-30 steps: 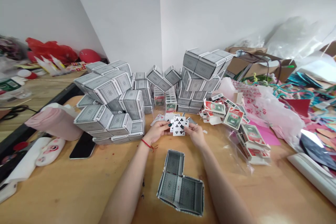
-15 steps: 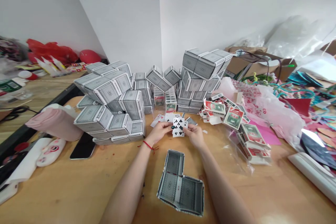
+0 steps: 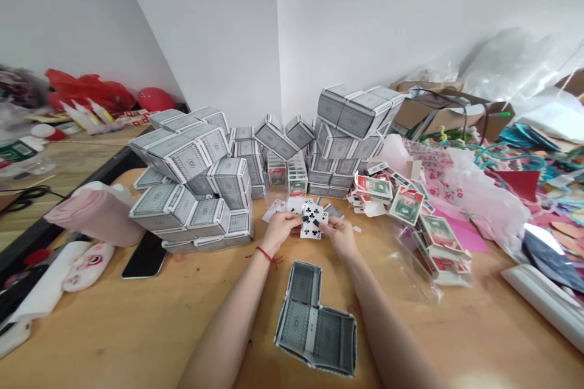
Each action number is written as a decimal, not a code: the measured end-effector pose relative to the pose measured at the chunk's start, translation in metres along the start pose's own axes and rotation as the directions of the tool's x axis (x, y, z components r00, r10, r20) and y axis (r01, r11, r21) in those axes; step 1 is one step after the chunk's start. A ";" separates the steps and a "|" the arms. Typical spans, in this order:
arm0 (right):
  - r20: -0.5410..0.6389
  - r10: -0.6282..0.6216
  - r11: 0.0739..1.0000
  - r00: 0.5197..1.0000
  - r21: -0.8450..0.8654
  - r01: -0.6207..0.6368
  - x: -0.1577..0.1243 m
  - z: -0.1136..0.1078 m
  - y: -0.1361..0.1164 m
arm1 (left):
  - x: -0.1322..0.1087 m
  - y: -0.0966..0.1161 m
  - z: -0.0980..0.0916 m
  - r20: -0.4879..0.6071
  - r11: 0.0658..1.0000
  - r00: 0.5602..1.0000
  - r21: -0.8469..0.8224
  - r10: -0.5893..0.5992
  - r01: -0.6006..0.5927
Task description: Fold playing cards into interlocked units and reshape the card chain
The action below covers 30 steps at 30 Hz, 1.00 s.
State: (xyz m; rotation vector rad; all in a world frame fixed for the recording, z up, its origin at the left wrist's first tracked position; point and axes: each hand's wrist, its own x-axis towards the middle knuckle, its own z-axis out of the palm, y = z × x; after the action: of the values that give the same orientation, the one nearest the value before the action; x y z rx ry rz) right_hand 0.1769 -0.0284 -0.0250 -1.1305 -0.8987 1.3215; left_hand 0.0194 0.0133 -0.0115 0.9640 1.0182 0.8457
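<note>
Several playing cards [image 3: 312,213], a seven of clubs on top, are pinched between my two hands above the table. My left hand [image 3: 283,228] grips their left edge, thumb over the face. From the right, my right hand [image 3: 340,237] holds them, with another card showing behind the top one. Loose face-up cards [image 3: 274,209] lie just beyond my left hand. Between my forearms rests an L-shaped piece of joined card boxes [image 3: 298,322], backs patterned grey, open-topped.
Stacked blocks made of cards rise at left [image 3: 191,158] and right [image 3: 351,109]. Red and green card packs [image 3: 406,203] lie at right beside a plastic bag [image 3: 460,179]. A phone [image 3: 144,255] and a pink roll [image 3: 98,213] lie at left.
Both hands keep their hold on the cards, which have shifted very slightly to the right. My left wrist has moved a little right. Everything else stays in place.
</note>
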 end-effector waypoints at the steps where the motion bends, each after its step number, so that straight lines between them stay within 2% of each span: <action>1: -0.005 -0.005 1.000 1.000 -0.001 0.005 0.000 0.000 -0.001 | 0.000 0.000 0.001 -0.006 1.000 1.000 -0.002 0.004 -0.004; 19: -0.064 0.023 0.999 0.998 0.036 -0.021 -0.001 0.003 -0.005 | 0.000 -0.002 0.008 -0.055 0.996 0.998 0.081 0.036 -0.032; 23: -0.064 0.026 0.999 0.998 0.036 -0.024 0.000 0.004 -0.003 | -0.002 -0.005 0.013 -0.106 0.942 0.977 0.304 0.183 -0.143; 27: -0.040 0.022 0.999 0.999 0.027 -0.021 -0.001 0.006 -0.002 | -0.005 -0.011 0.018 -0.169 0.802 0.897 0.536 0.408 -0.264; 30: -0.047 0.024 1.000 0.999 0.013 -0.023 -0.002 0.007 -0.002 | -0.008 -0.014 0.021 -0.146 0.733 0.867 0.611 0.476 -0.299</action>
State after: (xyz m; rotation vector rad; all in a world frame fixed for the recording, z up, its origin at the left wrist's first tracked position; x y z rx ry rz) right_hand 0.1704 -0.0291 -0.0213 -1.1612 -0.8448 1.3127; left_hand 0.0388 -0.0045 -0.0172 1.6532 1.3975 1.0832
